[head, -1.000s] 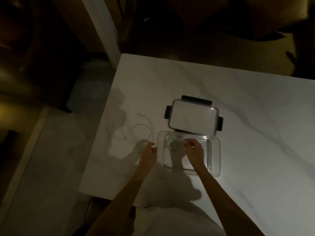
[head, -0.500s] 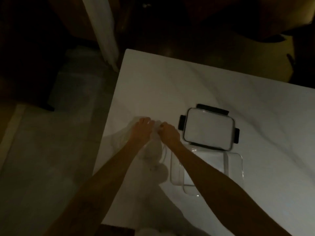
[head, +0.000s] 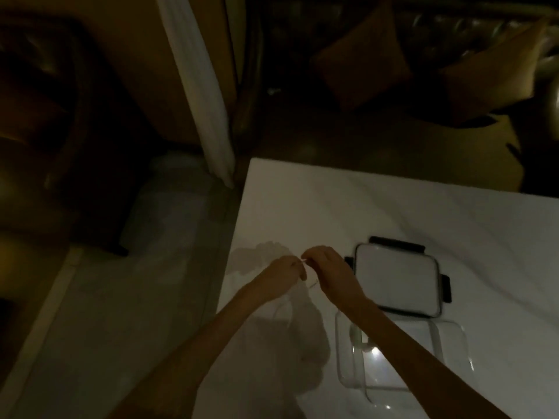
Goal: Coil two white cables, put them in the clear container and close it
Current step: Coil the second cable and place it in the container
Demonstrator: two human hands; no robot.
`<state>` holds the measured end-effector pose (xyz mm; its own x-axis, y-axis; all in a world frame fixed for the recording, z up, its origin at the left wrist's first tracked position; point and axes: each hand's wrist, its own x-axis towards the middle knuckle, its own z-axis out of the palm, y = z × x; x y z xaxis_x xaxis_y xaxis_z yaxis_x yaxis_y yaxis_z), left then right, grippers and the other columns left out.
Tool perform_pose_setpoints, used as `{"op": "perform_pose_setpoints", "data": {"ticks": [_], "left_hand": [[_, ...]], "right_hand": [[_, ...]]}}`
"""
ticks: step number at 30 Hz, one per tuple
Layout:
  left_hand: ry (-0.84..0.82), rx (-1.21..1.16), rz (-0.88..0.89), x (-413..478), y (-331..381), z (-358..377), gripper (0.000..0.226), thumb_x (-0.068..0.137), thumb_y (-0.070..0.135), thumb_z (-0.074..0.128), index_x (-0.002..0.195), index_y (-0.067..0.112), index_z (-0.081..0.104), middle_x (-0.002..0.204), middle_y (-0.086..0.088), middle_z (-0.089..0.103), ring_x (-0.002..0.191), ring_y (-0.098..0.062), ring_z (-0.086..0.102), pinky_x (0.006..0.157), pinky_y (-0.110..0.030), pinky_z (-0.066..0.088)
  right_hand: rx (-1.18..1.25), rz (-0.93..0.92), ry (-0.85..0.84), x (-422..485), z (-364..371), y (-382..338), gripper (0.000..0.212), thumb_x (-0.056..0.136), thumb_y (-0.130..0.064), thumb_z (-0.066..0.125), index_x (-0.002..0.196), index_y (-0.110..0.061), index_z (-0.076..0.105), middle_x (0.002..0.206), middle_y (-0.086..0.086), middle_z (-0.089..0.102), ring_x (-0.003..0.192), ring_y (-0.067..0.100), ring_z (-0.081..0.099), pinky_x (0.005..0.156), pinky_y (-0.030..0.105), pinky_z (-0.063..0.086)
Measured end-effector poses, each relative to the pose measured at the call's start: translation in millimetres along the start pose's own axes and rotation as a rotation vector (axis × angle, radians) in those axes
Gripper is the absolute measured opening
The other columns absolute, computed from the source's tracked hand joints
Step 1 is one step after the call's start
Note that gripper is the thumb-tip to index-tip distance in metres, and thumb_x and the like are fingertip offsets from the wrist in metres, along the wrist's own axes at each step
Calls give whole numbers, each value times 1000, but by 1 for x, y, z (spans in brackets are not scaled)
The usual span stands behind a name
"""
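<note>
My left hand (head: pixel 287 272) and my right hand (head: pixel 328 269) meet above the white table, left of the container, and both pinch a thin white cable (head: pixel 303 260). A short stretch of it shows between my fingertips and another below them; a faint loop lies on the table underneath. The clear container (head: pixel 447 343) stands open at the near right, partly hidden by my right forearm. A pale coiled thing, probably the other cable (head: pixel 358 340), lies in its left end. The lid (head: pixel 396 281) with black clips lies flat just behind the container.
The white marble table (head: pixel 393 207) ends at its left edge close to my left hand, with pale floor below. A white curtain or post (head: pixel 205 95) stands at the table's far left corner. Dark sofas with cushions (head: pixel 363 55) lie beyond the far edge.
Both hands left the container and went left to the loose cable on the table. They now hold it between them, raised slightly. The view has shifted left.
</note>
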<state>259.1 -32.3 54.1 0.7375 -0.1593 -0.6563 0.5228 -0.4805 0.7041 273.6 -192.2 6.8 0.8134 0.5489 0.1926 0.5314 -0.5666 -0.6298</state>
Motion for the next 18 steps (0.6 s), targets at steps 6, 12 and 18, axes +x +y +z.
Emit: {"op": "perform_pose_setpoints", "data": {"ticks": [6,12,18], "left_hand": [[-293,-650,362,-112,161,-70,23,94,13,39,89,6,60,61,0,53,54,-12,47,56,-26,45],[-286,-662,822,-207,303,-79,23,88,5,33,90,11,55,65,1,47,53,-9,39,55,-22,39],[184,-510,1258,-289,423,-91,19,84,-1,36,80,8,52,56,-1,57,56,-18,52,61,-31,48]], "right_hand": [[402,15,274,82,-168,-98,16,95,-23,49,99,-33,61,94,-23,63,89,10,62,77,26,51],[852,-67,316,112,-305,-195,21,97,-11,44,108,-2,59,89,0,68,82,14,66,70,22,56],[639,-2,147,74,-343,-236,23,101,-28,42,95,-19,63,61,-4,47,46,4,43,45,20,35]]}}
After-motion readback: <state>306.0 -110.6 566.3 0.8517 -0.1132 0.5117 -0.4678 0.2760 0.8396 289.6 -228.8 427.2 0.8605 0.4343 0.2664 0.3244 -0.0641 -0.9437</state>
